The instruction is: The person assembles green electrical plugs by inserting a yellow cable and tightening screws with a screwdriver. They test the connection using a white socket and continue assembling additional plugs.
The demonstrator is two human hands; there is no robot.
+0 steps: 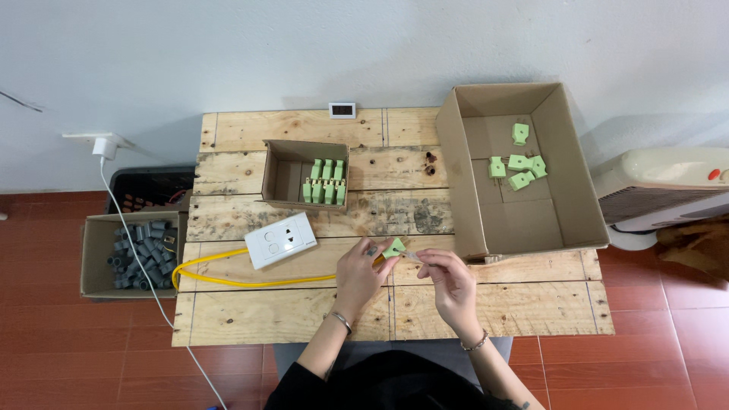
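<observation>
My left hand (pixel 363 267) pinches a small light-green plug adapter (pixel 394 248) just above the wooden table (pixel 304 311). My right hand (pixel 449 279) is beside it, its fingertips closed on a thin pale piece (pixel 411 257) that touches the adapter. Both hands hover over the table's front middle. A small cardboard box (pixel 282 173) behind them holds several green adapters standing in rows. A large cardboard box (pixel 531 220) at the right holds several more green adapters lying loose.
A white socket block (pixel 280 240) with a yellow cable (pixel 228 279) lies left of my hands. A box of grey parts (pixel 135 254) sits on the floor at the left, near a dark crate (pixel 144 190). A heater (pixel 668 190) stands at the right.
</observation>
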